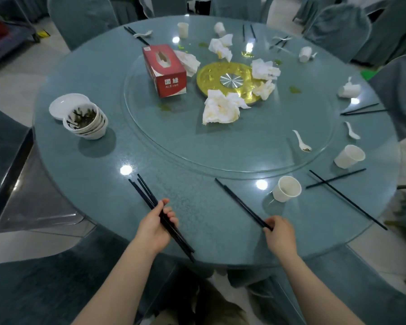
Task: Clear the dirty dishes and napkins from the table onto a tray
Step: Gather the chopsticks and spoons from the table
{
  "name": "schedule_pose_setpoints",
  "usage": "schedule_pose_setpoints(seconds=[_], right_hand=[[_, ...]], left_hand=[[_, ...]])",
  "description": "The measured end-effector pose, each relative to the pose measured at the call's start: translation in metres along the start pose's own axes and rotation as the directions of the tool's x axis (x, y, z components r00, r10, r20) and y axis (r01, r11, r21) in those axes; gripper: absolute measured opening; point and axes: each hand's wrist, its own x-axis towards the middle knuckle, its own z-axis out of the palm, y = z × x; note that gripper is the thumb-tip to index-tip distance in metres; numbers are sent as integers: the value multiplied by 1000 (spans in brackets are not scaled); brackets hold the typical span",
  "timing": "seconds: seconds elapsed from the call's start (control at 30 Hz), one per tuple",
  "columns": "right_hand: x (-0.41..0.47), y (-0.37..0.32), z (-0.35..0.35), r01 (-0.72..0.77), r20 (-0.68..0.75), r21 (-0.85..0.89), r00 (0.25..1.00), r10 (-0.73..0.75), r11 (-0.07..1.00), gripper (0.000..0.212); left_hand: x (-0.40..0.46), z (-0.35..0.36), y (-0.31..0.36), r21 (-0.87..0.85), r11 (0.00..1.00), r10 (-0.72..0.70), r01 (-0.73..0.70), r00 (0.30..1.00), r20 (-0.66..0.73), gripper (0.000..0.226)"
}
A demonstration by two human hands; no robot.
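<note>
My left hand [155, 227] grips a bundle of black chopsticks [145, 194] over the near edge of the round blue table [99, 179]. My right hand [280, 233] pinches the near end of another black chopstick pair [240, 202] that lies on the table. A stack of white bowls [86, 120] with food scraps sits on the left beside a white plate [61, 105]. Crumpled white napkins [222, 107] lie on the glass turntable [178, 141]. Paper cups [287, 188] [349, 156] stand on the right. No tray is recognisable.
A red tissue box [164, 70] stands on the turntable beside a gold centre disc [230, 78]. More chopsticks [347, 198], white spoons [302, 141] and tipped cups [305, 53] ring the table. Covered chairs [338, 29] surround it; a metal cart [21, 191] stands at left.
</note>
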Motion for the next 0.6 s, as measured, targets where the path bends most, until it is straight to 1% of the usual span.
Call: schedule_pose_setpoints(seconds=[0.1,0.2,0.23,0.3,0.37,0.43,0.47,0.53,0.6], right_hand=[[-2,-3,-1,-86,59,-31,994,88,996,15],[-6,-6,-1,-90,122,-71,988,98,993,15],[-8,-8,-2,-93,129,-35,987,96,995,14],[-14,-17,-6,-82,144,108,987,66,991,17],[-23,-35,-13,-8,149,250,988,-30,968,18],[-35,-57,-23,57,179,354,976,-127,933,19],[-41,-67,-28,69,205,405,965,-164,912,20],[-52,-82,-37,56,263,505,940,-216,861,20],[-59,-89,-46,40,303,557,920,-248,830,22]], left_hand=[[-4,-2,0,18,999,-28,28,1000,3,21],[-5,-3,-4,43,999,-33,33,999,14,21],[-5,-3,-5,50,998,-34,33,999,15,21],[-2,-2,-9,75,997,-31,31,999,8,21],[1,3,-15,104,994,-20,21,1000,-9,18],[2,11,-25,148,989,25,-22,1000,-17,11],[1,17,-31,177,983,55,-52,998,-11,11],[-1,30,-42,221,970,104,-104,994,13,21],[-5,45,-53,217,967,124,-132,991,48,30]])
